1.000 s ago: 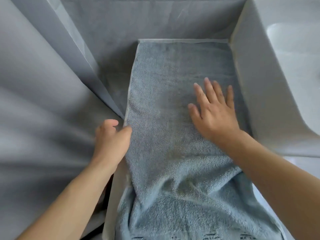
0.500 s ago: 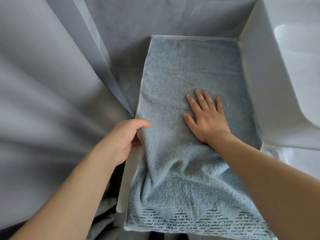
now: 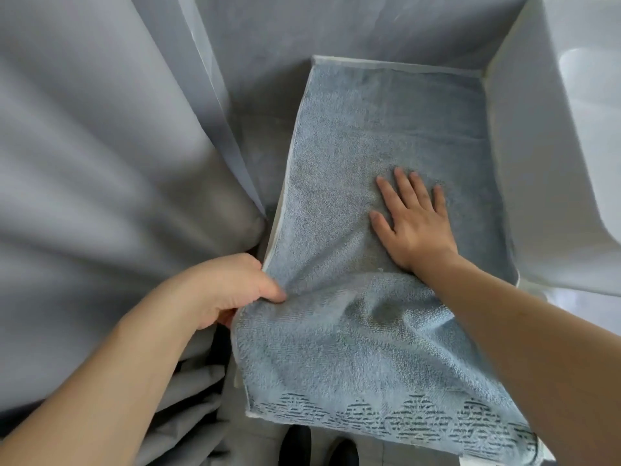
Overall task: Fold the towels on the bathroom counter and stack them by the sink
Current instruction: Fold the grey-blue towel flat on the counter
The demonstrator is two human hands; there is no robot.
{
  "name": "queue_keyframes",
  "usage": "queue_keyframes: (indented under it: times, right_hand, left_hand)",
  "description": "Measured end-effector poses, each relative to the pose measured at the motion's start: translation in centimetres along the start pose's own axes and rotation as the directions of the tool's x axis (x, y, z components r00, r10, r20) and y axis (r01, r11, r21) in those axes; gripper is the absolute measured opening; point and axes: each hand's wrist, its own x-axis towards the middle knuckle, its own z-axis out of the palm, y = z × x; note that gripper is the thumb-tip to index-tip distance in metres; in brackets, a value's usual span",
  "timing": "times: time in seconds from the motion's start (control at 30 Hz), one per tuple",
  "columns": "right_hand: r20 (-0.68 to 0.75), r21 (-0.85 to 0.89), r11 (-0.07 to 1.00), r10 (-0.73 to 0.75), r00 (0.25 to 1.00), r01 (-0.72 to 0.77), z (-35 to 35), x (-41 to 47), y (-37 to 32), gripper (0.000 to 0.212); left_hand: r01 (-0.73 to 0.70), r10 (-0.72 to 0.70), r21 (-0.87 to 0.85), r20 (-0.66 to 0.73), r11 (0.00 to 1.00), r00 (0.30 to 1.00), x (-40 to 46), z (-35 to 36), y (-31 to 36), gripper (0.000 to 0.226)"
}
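Note:
A blue-grey terry towel (image 3: 376,136) lies lengthwise on a narrow white counter (image 3: 396,64), its near end with a dark patterned border (image 3: 386,418) hanging over the front edge. My left hand (image 3: 228,290) pinches the towel's left edge near the counter's front, lifting a fold there. My right hand (image 3: 415,223) rests flat on the towel's middle, fingers spread, palm down. The white sink (image 3: 591,105) stands raised to the right of the towel.
A grey curtain (image 3: 100,179) hangs in folds along the left, close to the counter's left edge. The sink's tall white side wall (image 3: 524,183) borders the towel on the right. Dark shoe tips (image 3: 295,445) show on the floor below.
My left hand has closed on the towel's left edge and pulled it toward me. My right hand has slid nearer along the towel. More of the patterned end hangs in view.

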Motion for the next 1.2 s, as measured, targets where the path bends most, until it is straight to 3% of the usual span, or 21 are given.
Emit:
queue_keyframes:
  times: [0.07,0.1,0.17,0.2,0.23,0.27,0.37,0.43,0.53,0.63,0.73,0.8,0.9,0.97,1.07,1.1,1.2]
  right_hand:
    - [0.003,-0.003,1.0,0.0,1.0,0.0,0.0,0.0,0.0,0.067]
    - [0.014,-0.008,1.0,0.0,1.0,0.0,0.0,0.0,0.0,0.067]
    - [0.049,0.016,1.0,-0.005,0.999,0.005,-0.4,-0.1,0.1,0.065]
    - [0.057,0.067,0.998,-0.007,0.998,0.003,-0.8,-0.2,0.1,0.063]
    - [0.051,0.152,0.988,0.004,0.999,-0.012,-1.3,-0.6,0.1,0.06]
    - [0.026,0.249,0.968,0.03,0.999,-0.036,-2.0,-1.1,0.0,0.057]
    - [-0.177,0.409,0.912,0.096,0.98,-0.015,-4.3,-4.7,0.1,0.044]
    - [-0.289,0.417,0.909,0.101,0.952,0.03,-5.8,-8.5,0.4,0.04]
    - [-0.316,0.35,0.934,0.187,0.93,-0.069,-6.6,-15.0,1.5,0.037]
    - [-0.152,0.358,0.878,0.389,0.908,-0.317,-6.0,-20.2,2.8,0.031]
    - [0.179,0.326,0.796,0.478,0.86,-0.51,-5.1,-23.0,3.7,0.038]
    - [0.27,0.289,0.809,0.445,0.854,-0.512,-5.2,-23.4,4.1,0.027]
    - [0.278,0.342,0.79,0.432,0.858,-0.509,-6.4,-22.9,4.2,0.032]
    - [0.403,0.492,0.624,0.455,0.794,-0.607,-7.8,-22.7,4.1,0.031]
    - [0.742,0.598,0.139,0.276,0.611,-0.789,-9.9,-23.2,3.3,0.026]
    - [0.782,0.588,0.054,0.214,0.585,-0.807,-10.4,-23.6,3.2,0.028]
    - [0.786,0.606,-0.042,0.188,0.59,-0.794,-11.3,-24.7,2.8,0.034]
  left_hand:
    - [0.016,0.041,0.293,-0.188,0.956,0.981,-0.1,0.7,-0.5,0.023]
    - [0.019,0.142,0.458,-0.315,0.889,0.938,0.0,1.4,-0.9,0.028]
    - [-0.063,0.461,0.638,-0.482,0.768,0.745,-0.7,3.3,-1.4,0.032]
    - [-0.17,0.587,0.657,-0.489,0.734,0.645,-1.2,4.4,-1.5,0.029]
    - [-0.281,0.659,0.651,-0.458,0.706,0.596,-1.8,5.5,-1.5,0.025]
    - [-0.354,0.68,0.63,-0.4,0.691,0.615,-2.3,6.4,-1.6,0.021]
    - [-0.474,0.666,0.621,-0.105,0.624,0.739,-3.3,9.3,-1.9,0.015]
    - [-0.581,0.695,0.613,0.07,0.536,0.715,-3.8,11.2,-1.6,0.012]
    - [-0.644,0.751,0.687,0.217,0.336,0.623,-4.3,14.2,-1.9,0.018]
    - [-0.463,0.76,0.885,0.261,0.059,0.595,-4.4,16.6,-3.8,0.07]
    - [-0.303,0.767,0.951,0.242,-0.065,0.595,-4.2,18.2,-6.1,0.094]
    - [-0.24,0.797,0.966,0.216,-0.092,0.564,-3.9,18.8,-7.1,0.084]
    - [-0.173,0.835,0.983,0.146,-0.062,0.53,-3.6,19.0,-8.2,0.079]
    - [-0.176,0.833,0.984,0.106,-0.011,0.543,-3.6,19.3,-8.7,0.096]
    - [-0.186,0.847,0.979,0.024,0.089,0.532,-4.0,20.3,-8.8,0.108]
    - [-0.207,0.856,0.969,-0.008,0.134,0.517,-4.2,20.8,-8.7,0.105]
    - [-0.254,0.861,0.94,-0.07,0.225,0.503,-4.9,22.2,-8.4,0.096]
